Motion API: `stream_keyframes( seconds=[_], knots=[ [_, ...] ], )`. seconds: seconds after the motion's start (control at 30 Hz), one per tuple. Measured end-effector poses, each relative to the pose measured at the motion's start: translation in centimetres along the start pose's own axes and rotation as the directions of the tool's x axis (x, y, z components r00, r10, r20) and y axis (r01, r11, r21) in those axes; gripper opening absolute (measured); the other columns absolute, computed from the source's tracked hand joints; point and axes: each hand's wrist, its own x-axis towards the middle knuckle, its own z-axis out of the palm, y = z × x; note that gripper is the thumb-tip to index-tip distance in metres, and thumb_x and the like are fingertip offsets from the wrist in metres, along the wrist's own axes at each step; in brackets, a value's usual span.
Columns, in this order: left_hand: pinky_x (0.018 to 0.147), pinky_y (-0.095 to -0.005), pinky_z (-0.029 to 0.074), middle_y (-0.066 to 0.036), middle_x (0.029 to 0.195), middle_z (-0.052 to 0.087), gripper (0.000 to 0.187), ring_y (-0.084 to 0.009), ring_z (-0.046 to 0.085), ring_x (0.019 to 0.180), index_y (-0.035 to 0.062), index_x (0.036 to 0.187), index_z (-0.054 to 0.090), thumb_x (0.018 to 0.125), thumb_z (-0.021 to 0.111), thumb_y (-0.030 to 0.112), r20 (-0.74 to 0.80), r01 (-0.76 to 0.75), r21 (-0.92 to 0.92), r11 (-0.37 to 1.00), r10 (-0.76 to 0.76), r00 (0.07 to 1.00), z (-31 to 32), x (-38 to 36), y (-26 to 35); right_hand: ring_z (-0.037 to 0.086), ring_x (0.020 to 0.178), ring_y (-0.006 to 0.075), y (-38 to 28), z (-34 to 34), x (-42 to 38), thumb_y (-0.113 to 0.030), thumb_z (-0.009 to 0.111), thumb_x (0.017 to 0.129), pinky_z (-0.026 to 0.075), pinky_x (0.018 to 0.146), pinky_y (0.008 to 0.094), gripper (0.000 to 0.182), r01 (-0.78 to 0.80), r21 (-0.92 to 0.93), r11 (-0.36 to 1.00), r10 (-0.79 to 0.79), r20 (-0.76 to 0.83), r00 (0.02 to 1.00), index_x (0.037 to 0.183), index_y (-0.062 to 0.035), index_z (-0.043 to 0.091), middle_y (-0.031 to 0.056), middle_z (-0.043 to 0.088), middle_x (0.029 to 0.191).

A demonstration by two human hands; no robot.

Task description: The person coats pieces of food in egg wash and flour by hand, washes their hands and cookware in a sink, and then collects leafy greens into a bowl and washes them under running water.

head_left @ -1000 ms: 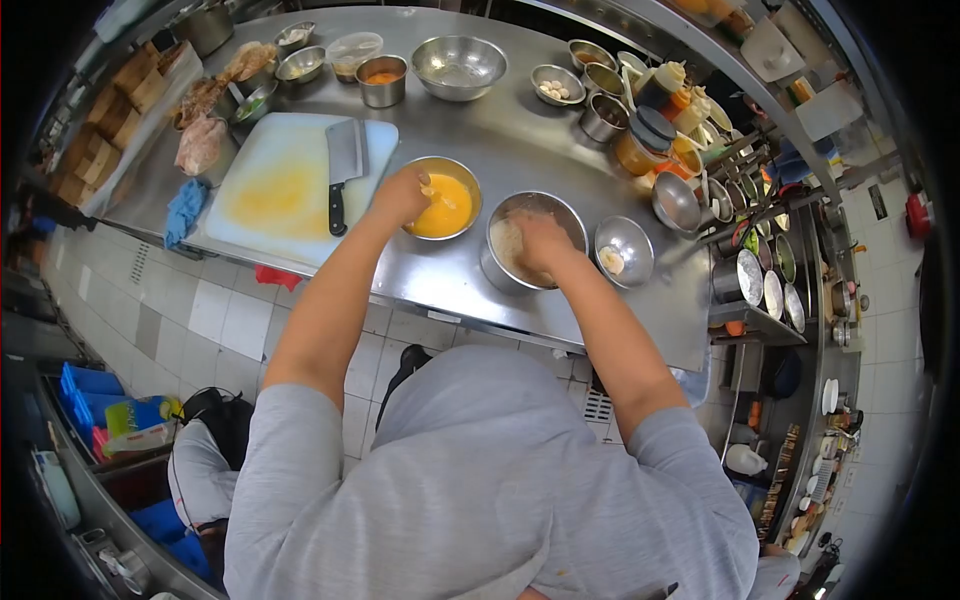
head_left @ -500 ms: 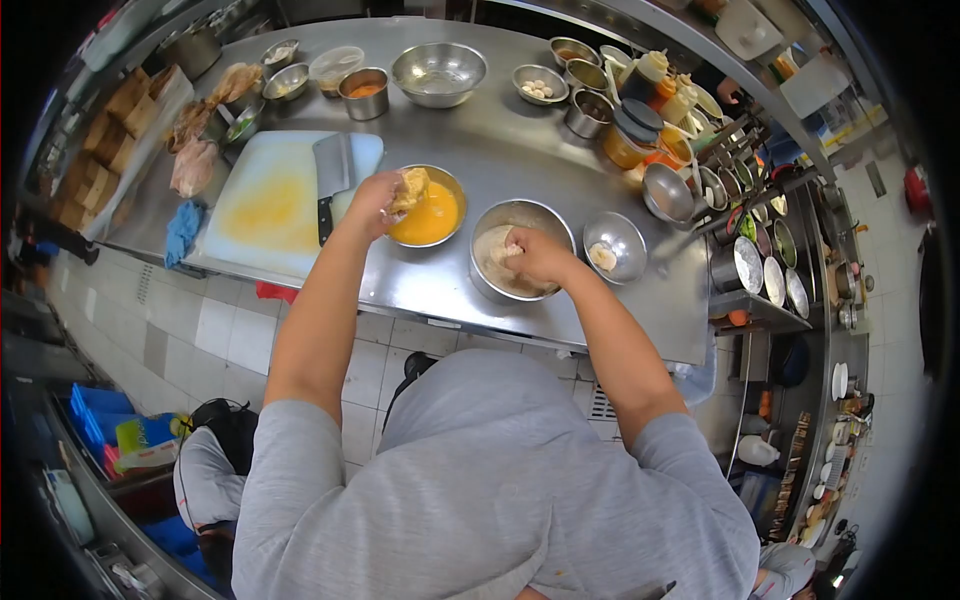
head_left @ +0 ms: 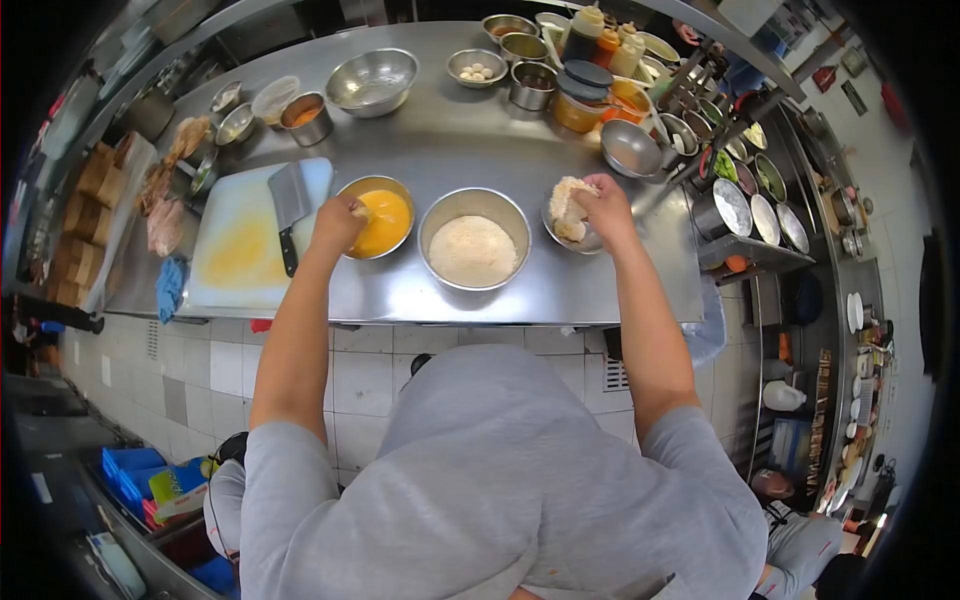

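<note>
My right hand (head_left: 607, 212) is closed on a crumb-coated piece of food (head_left: 570, 200), held above the small metal bowl (head_left: 550, 228) on the right. Inside that bowl lies another pale coated piece (head_left: 572, 231). My left hand (head_left: 338, 224) is at the left rim of the bowl of beaten egg (head_left: 385, 222), its fingers closed and pointing inward. What they hold, if anything, is hard to make out. Between the hands stands a larger metal bowl (head_left: 427, 250) of breadcrumbs (head_left: 472, 250).
Left of the egg is a white cutting board (head_left: 235, 225) with yellow stains and a cleaver (head_left: 290, 195). A blue cloth (head_left: 171, 288) hangs at the counter edge. Behind stand a large metal bowl (head_left: 372, 82), a bowl of white balls (head_left: 477, 70) and sauce bottles (head_left: 606, 45).
My right hand has lifted a coated piece from the breadcrumbs and carried it right, over the small bowl. My left hand has lowered toward the egg; its egg-covered piece no longer shows clearly.
</note>
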Motion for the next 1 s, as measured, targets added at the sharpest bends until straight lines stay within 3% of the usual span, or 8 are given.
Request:
stream_keyframes(
  seconds=[0.17,0.23,0.37,0.5,0.57,0.67,0.8,1.0],
  knots=[
    [0.087,-0.0414,0.055,-0.022,0.100,0.073,0.028,-0.0372,0.071,0.096,0.0065,0.105,0.075,0.078,0.073,0.014,-0.006,-0.150,0.161,0.976,0.153,0.988,0.0,-0.7,-0.5,0.069,0.085,0.0229,5.6,-1.2,1.7,-0.022,0.074,0.083,0.056,0.078,0.0363,0.039,-0.213,-0.004,0.977,0.213,0.080,0.974,0.116,-0.0024,0.063,0.0157,0.071,0.104],
    [0.088,-0.0410,0.055,-0.022,0.100,0.073,0.029,-0.0368,0.071,0.097,0.0070,0.105,0.076,0.078,0.073,0.014,0.027,-0.112,0.116,0.987,0.109,0.994,-1.3,-1.2,-0.1,0.070,0.093,0.0276,5.4,-0.4,1.0,-0.021,0.074,0.083,0.056,0.082,0.0392,0.037,-0.027,-0.466,0.884,0.011,-0.037,0.999,0.114,-0.0034,0.065,0.0203,0.070,0.109],
    [0.083,-0.0381,0.055,-0.019,0.098,0.074,0.031,-0.0310,0.072,0.090,0.0063,0.107,0.075,0.078,0.073,0.014,0.053,-0.076,0.001,0.997,0.076,0.996,-3.9,-2.6,1.2,0.069,0.101,0.0327,-3.3,3.1,-2.5,-0.022,0.075,0.083,0.055,0.087,0.0415,0.039,0.245,-0.643,0.725,-0.386,-0.085,0.919,0.116,-0.0039,0.064,0.0218,0.069,0.115],
    [0.075,-0.0347,0.055,-0.013,0.092,0.073,0.030,-0.0223,0.070,0.080,0.0047,0.108,0.073,0.079,0.072,0.011,0.101,-0.107,-0.112,0.988,0.118,0.988,-5.5,-3.6,2.0,0.055,0.128,0.0337,-9.9,9.1,-5.6,-0.026,0.075,0.084,0.045,0.106,0.0437,0.053,0.305,-0.253,0.918,-0.051,0.689,0.723,0.134,-0.0129,0.059,0.0169,0.059,0.139],
    [0.075,-0.0342,0.054,-0.011,0.091,0.073,0.029,-0.0213,0.069,0.079,0.0043,0.107,0.073,0.079,0.072,0.010,0.138,-0.080,-0.157,0.984,0.102,0.985,-6.1,-4.1,2.5,0.047,0.136,0.0350,-9.6,13.0,-7.1,-0.019,0.069,0.089,0.040,0.113,0.0427,0.052,0.617,-0.322,0.718,-0.105,0.826,0.553,0.139,-0.0137,0.057,0.0163,0.048,0.150],
    [0.074,-0.0331,0.053,-0.010,0.088,0.071,0.029,-0.0198,0.067,0.078,0.0037,0.107,0.071,0.078,0.073,0.008,0.086,-0.131,-0.101,0.986,0.139,0.987,-6.3,-4.1,2.2,0.040,0.142,0.0389,-5.6,18.8,-8.7,-0.013,0.063,0.090,0.037,0.116,0.0432,0.056,0.585,-0.666,0.463,0.006,0.662,0.750,0.144,-0.0161,0.054,0.0177,0.039,0.156],
    [0.073,-0.0344,0.053,-0.010,0.087,0.071,0.031,-0.0207,0.068,0.077,0.0040,0.108,0.070,0.078,0.073,0.008,0.095,-0.081,-0.121,0.989,0.093,0.991,-6.5,-4.4,1.3,0.042,0.140,0.0444,-6.8,19.5,-8.2,-0.011,0.060,0.089,0.039,0.115,0.0457,0.061,0.464,-0.716,0.521,0.200,0.631,0.749,0.148,-0.0191,0.051,0.0219,0.033,0.159],
    [0.077,-0.0414,0.055,-0.019,0.095,0.073,0.028,-0.0344,0.071,0.086,0.0045,0.105,0.070,0.078,0.074,0.010,-0.104,-0.130,-0.054,0.990,0.124,0.987,-6.7,-4.8,3.2,0.063,0.120,0.0357,-4.4,19.7,-6.1,-0.022,0.079,0.074,0.050,0.103,0.0413,0.069,0.573,-0.612,0.545,0.168,0.749,0.640,0.140,-0.0152,0.060,0.0198,0.062,0.136]
  ],
)
